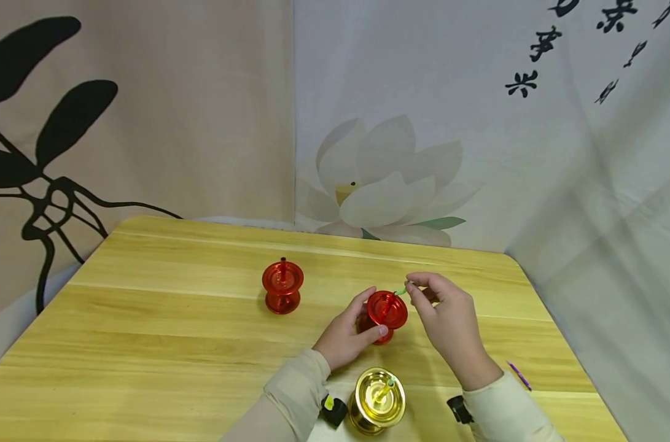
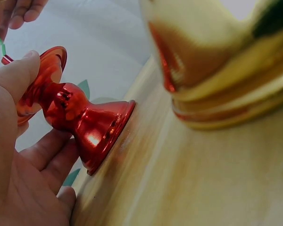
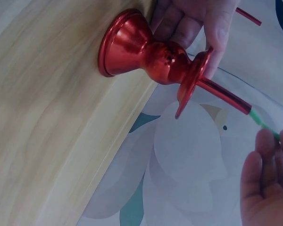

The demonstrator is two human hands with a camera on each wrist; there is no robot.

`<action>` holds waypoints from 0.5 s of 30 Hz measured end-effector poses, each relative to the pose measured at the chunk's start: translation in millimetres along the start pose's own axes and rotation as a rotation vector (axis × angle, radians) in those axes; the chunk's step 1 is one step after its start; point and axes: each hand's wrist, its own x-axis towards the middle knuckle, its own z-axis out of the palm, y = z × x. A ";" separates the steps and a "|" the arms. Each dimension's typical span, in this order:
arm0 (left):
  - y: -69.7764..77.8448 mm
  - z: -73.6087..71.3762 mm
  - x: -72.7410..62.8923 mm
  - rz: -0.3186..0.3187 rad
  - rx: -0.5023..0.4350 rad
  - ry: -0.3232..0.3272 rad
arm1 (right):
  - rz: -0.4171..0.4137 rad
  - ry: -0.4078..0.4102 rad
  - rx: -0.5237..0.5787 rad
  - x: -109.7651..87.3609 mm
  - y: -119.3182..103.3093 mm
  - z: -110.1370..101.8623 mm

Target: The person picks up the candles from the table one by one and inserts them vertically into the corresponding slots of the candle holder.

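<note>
A shiny red candlestick [image 1: 380, 315], with a dished top and a thin tube rising from its middle, is held by my left hand [image 1: 341, 344]. The thumb lies across its front below the dish, with fingers behind the stem in the left wrist view. Between thumb and fingertips, my right hand [image 1: 451, 322] pinches a thin, bent green strip [image 3: 257, 118]. The strip's other end meets the mouth of the red tube [image 3: 226, 96]; how deep it goes inside is hidden. Whether the candlestick's base touches the table cannot be told.
A second red candlestick [image 1: 282, 285] stands left on the wooden table [image 1: 163, 344]. Close by the left forearm stands a gold candlestick [image 1: 373, 408] with a pale green tip in its tube. A thin purple stick [image 1: 519, 376] lies right of the right wrist. Printed cloth [image 1: 213, 110] hangs behind.
</note>
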 end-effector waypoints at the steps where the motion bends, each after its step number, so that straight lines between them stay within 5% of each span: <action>1: 0.1 0.0 -0.1 0.001 0.000 -0.001 | 0.000 0.000 -0.004 -0.2 0.1 -0.1; 15: -1.7 0.7 0.1 0.015 0.015 -0.005 | 0.095 -0.034 0.074 -4.2 1.6 14.5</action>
